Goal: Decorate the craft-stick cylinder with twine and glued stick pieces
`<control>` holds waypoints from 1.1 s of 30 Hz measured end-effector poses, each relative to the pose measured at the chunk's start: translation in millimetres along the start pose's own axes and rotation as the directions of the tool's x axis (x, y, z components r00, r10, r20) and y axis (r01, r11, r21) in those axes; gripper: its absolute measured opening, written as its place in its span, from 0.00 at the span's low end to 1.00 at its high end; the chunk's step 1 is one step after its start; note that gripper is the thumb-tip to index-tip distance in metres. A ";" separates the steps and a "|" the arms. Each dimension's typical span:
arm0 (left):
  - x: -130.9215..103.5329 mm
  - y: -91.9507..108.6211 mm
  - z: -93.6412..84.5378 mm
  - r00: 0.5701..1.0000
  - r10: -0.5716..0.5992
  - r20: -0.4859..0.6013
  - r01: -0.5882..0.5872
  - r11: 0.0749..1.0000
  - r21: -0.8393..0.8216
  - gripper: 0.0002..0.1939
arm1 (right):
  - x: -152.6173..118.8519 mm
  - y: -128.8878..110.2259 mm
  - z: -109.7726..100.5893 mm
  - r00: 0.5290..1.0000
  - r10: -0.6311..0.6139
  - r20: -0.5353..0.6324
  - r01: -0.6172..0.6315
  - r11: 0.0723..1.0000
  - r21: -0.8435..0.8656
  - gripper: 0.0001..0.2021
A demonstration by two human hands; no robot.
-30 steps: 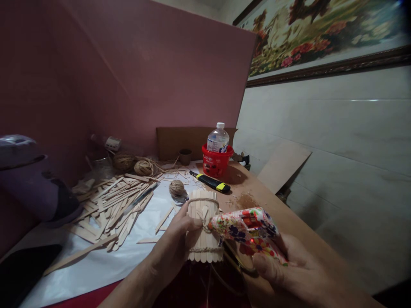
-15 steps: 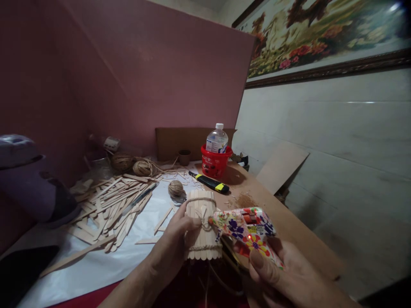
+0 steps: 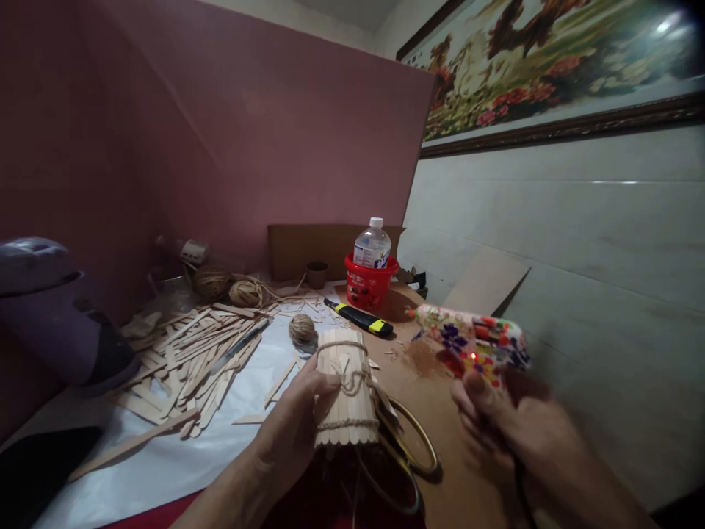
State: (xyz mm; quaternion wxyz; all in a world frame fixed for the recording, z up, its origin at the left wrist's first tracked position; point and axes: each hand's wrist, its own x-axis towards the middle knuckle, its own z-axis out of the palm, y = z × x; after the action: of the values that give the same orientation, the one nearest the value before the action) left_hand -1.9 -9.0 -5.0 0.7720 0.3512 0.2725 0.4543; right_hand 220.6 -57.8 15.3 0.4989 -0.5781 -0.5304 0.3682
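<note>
My left hand (image 3: 300, 400) grips the left side of a small holder made of wooden craft sticks (image 3: 344, 411), its thumb resting on the front. Twine bands (image 3: 346, 424) run round the holder near its top and bottom, and a twine bow sits in the middle. Off to the right, my right hand (image 3: 501, 411) is wrapped round the handle of a flower-patterned glue gun (image 3: 463, 334). A red light glows on the gun, and its nozzle points left, apart from the holder. Gold-handled scissors (image 3: 424, 441) lie on the table just right of the holder.
Loose craft sticks (image 3: 192, 353) are heaped at the left on white sheeting. A twine ball (image 3: 302, 329) and a black-and-yellow utility knife (image 3: 360, 317) lie beyond the holder. Farther back stands a red bucket (image 3: 366, 290) with a plastic bottle (image 3: 373, 246) in it.
My right hand has drawn the glue gun away from the twine bow, up and to the right. The scissors' handles now show more fully. My left hand keeps its hold on the craft-stick holder.
</note>
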 end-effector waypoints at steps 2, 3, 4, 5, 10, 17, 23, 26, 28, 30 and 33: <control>0.2 0.7 0.7 1.000 -0.003 -0.003 0.003 1.000 -0.004 0.22 | 20.0 3.7 -12.6 0.991 -0.117 -0.067 0.100 0.972 -0.210 0.26; 0.2 0.7 0.9 1.000 -0.002 -0.001 0.002 1.000 -0.007 0.22 | 29.0 6.8 -17.8 0.988 -0.155 -0.023 0.140 0.940 -0.311 0.26; 0.2 0.7 0.9 1.000 0.001 0.005 -0.001 1.000 -0.011 0.22 | 36.6 11.2 -21.8 0.981 -0.192 0.012 0.180 0.891 -0.417 0.26; 0.2 0.6 0.9 1.000 0.000 0.010 0.000 1.000 -0.013 0.22 | 42.4 16.7 -24.4 0.975 -0.211 0.062 0.211 0.822 -0.529 0.25; -0.2 3.3 1.4 1.000 -0.004 -0.020 0.003 0.999 -0.034 0.23 | 50.7 46.5 -18.4 0.971 -0.171 0.164 0.219 0.377 -0.900 0.20; -7.2 18.1 4.2 0.969 -0.010 -0.248 0.013 1.000 0.010 0.04 | 46.1 29.7 9.5 0.952 -0.268 0.148 0.249 0.393 -0.885 0.15; -7.9 24.2 6.3 0.956 -0.034 -0.291 0.035 0.999 -0.001 0.06 | 49.0 18.7 46.3 0.939 -0.164 0.302 0.336 0.623 -0.706 0.09; -6.5 26.9 7.0 0.974 -0.001 -0.226 -0.010 0.999 -0.047 0.05 | 53.1 25.0 57.7 0.946 -0.149 0.289 0.317 0.623 -0.715 0.06; -5.7 28.5 6.9 0.978 0.014 -0.210 -0.031 0.996 -0.080 0.05 | 55.3 29.4 60.4 0.948 -0.142 0.285 0.307 0.642 -0.703 0.06; -5.3 28.8 5.4 0.978 0.009 -0.210 -0.025 0.997 -0.071 0.08 | 56.4 31.4 59.8 0.951 -0.140 0.274 0.294 0.676 -0.675 0.07; -5.5 26.0 1.2 0.973 -0.004 -0.231 -0.001 1.000 -0.018 0.13 | 53.3 25.3 55.8 0.957 -0.166 0.237 0.280 0.740 -0.611 0.09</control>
State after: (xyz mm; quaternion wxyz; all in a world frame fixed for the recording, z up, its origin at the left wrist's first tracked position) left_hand -16.7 -5.4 16.7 0.7386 0.2888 0.3564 0.4940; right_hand 182.4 6.4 -16.5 0.2668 -0.6120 -0.7291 0.1503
